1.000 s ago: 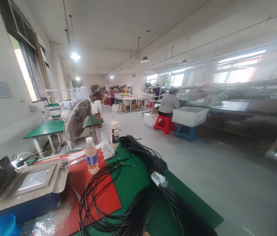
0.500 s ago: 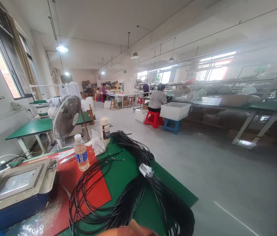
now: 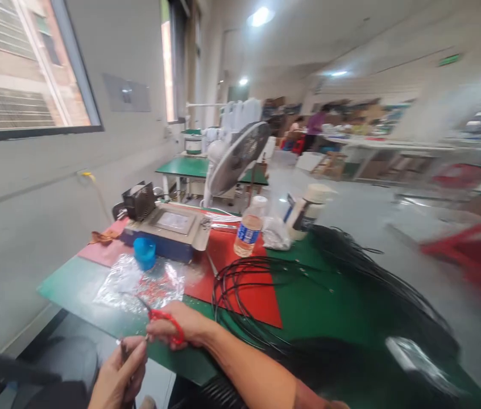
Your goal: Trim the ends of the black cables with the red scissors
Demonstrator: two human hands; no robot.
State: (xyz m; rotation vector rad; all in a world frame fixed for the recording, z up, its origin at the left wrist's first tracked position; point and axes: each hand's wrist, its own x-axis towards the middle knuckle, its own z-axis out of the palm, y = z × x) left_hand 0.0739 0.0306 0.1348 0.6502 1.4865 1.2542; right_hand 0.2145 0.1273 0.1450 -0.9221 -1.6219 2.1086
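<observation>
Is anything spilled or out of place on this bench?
Perhaps the small red bits strewn over the clear plastic, near the scissors in the right hand: loose and scattered, they look spilled, though blur hides what they are. No clear damage shows.

A labelled bottle [image 3: 248, 233], a crumpled bag [image 3: 277, 234] and a pale flask [image 3: 309, 211] sit in a row, left to right, on the near worktop [image 3: 312, 307]. Beyond, a fan [image 3: 244, 156] partly covers a far green worktop [image 3: 181, 166]. A window [image 3: 31, 62] is at left; a person in purple [image 3: 316, 122], blurred, is far off.
</observation>
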